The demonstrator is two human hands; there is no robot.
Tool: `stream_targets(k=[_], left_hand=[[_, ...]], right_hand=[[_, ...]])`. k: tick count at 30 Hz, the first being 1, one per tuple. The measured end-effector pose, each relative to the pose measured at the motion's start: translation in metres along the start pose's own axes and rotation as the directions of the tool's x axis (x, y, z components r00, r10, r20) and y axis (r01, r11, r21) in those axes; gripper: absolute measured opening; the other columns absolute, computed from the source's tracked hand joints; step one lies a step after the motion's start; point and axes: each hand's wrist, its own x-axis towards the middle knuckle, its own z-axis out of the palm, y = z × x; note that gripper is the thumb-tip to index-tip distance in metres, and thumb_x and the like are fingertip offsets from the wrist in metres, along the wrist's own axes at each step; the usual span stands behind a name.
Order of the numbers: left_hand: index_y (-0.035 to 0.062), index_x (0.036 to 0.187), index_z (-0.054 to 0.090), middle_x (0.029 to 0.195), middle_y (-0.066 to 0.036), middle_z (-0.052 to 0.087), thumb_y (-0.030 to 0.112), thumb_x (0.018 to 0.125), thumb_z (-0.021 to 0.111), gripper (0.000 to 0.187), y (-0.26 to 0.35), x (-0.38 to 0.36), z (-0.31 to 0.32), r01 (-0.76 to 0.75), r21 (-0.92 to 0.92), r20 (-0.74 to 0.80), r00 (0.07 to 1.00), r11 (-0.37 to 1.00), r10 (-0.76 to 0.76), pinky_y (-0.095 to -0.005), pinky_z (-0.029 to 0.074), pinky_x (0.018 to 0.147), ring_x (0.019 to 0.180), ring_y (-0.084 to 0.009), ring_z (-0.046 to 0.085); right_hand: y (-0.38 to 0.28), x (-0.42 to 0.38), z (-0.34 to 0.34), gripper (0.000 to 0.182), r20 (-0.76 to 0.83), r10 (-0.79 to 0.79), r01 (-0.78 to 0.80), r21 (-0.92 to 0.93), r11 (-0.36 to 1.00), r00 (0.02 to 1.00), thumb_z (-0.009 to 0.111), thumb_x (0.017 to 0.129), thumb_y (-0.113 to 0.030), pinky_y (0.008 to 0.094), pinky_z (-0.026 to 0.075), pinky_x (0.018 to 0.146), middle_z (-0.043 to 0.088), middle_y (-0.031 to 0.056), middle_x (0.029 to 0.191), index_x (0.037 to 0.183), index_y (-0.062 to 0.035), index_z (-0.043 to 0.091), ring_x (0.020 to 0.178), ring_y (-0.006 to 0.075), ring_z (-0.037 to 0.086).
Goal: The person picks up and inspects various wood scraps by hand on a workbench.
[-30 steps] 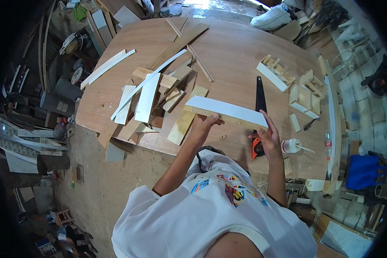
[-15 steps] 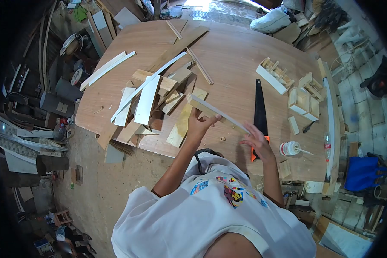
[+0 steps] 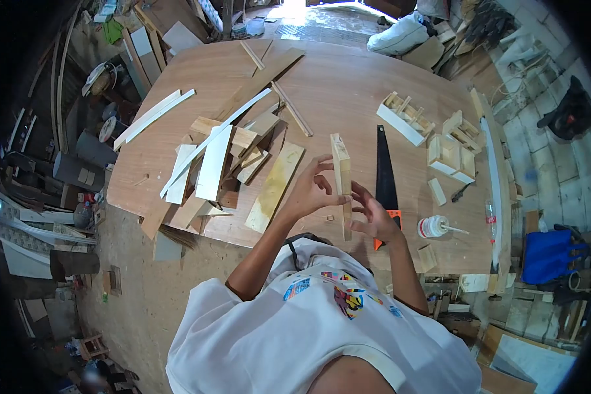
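Note:
A narrow wooden board (image 3: 341,174) stands nearly upright in front of my body, over the table's near edge. My left hand (image 3: 313,190) grips it from the left side, fingers curled and thumb against the wood. From the right, my right hand (image 3: 374,215) closes on its lower half with thumb and fingertips. Just beyond the right hand lies a handsaw (image 3: 385,167) with a black blade and an orange handle, which the hand partly covers. A wider stained plank (image 3: 276,187) rests flat to the left of my left hand.
Several offcuts and white strips (image 3: 213,164) are piled on the table's left. Small wooden box assemblies (image 3: 452,157) stand at the right. A white glue pot (image 3: 432,226) with a stick in it, a small wood block (image 3: 437,191) and a plastic bottle (image 3: 490,213) are near the right edge.
The board has swung from a slanted, nearly level position to almost upright. My left hand has moved to its middle, and my right hand has shifted down and slightly left. The view has tilted slightly.

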Motion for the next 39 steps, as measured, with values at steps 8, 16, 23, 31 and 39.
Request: stream_targets(k=[8, 16, 23, 31, 39], left_hand=[[0.0012, 0.132, 0.039, 0.118, -0.014, 0.055, 0.014, 0.057, 0.081, 0.087, 0.001, 0.008, 0.008, -0.027, -0.059, 0.162, 0.986, 0.998, 0.036, -0.0246, 0.045, 0.067, 0.071, -0.0111, 0.054], [0.0010, 0.132, 0.040, 0.117, -0.015, 0.056, 0.015, 0.059, 0.081, 0.085, -0.004, 0.005, 0.011, 0.003, -0.077, 0.154, 0.988, 0.997, 0.009, -0.0242, 0.045, 0.067, 0.072, -0.0110, 0.055], [-0.0008, 0.131, 0.041, 0.113, -0.014, 0.058, 0.018, 0.061, 0.082, 0.083, -0.006, 0.004, 0.012, 0.014, -0.060, 0.138, 0.990, 0.998, -0.006, -0.0237, 0.045, 0.067, 0.072, -0.0103, 0.054], [-0.0066, 0.126, 0.043, 0.102, -0.019, 0.061, 0.027, 0.066, 0.079, 0.078, 0.010, -0.002, 0.034, 0.055, 0.188, -0.031, 0.998, 0.981, -0.050, -0.0218, 0.046, 0.053, 0.061, -0.0105, 0.057], [-0.0075, 0.125, 0.045, 0.104, -0.021, 0.061, 0.037, 0.071, 0.075, 0.076, -0.009, 0.002, 0.037, 0.035, 0.145, 0.001, 0.999, 0.989, -0.035, -0.0253, 0.048, 0.053, 0.062, -0.0136, 0.060]], right_hand=[[-0.004, -0.002, 0.011, 0.102, -0.127, -0.002, 0.000, -0.021, 1.000, 0.992, 0.081, 0.066, -0.027, 0.0399, 0.038, 0.099, 0.036, 0.0134, 0.139, 0.144, -0.0070, 0.018, 0.127, 0.0250, 0.038], [-0.003, -0.008, 0.009, 0.100, -0.129, 0.036, -0.038, -0.015, 0.999, 0.991, 0.081, 0.066, -0.027, 0.0376, 0.040, 0.097, 0.040, 0.0138, 0.135, 0.143, -0.0066, 0.021, 0.124, 0.0244, 0.041], [0.000, -0.009, 0.008, 0.092, -0.099, 0.078, -0.077, 0.019, 0.997, 0.992, 0.078, 0.070, -0.017, 0.0353, 0.037, 0.100, 0.039, 0.0116, 0.136, 0.141, -0.0009, 0.022, 0.118, 0.0206, 0.045], [0.006, -0.014, 0.001, 0.075, 0.006, 0.159, -0.154, 0.286, 0.946, 0.987, 0.067, 0.077, -0.016, 0.0340, 0.040, 0.094, 0.045, 0.0076, 0.125, 0.140, -0.0044, 0.028, 0.114, 0.0179, 0.045], [-0.001, -0.017, 0.003, 0.072, -0.091, 0.133, -0.104, 0.265, 0.958, 0.987, 0.068, 0.075, -0.017, 0.0316, 0.041, 0.092, 0.046, 0.0071, 0.122, 0.136, -0.0027, 0.032, 0.110, 0.0165, 0.047]])
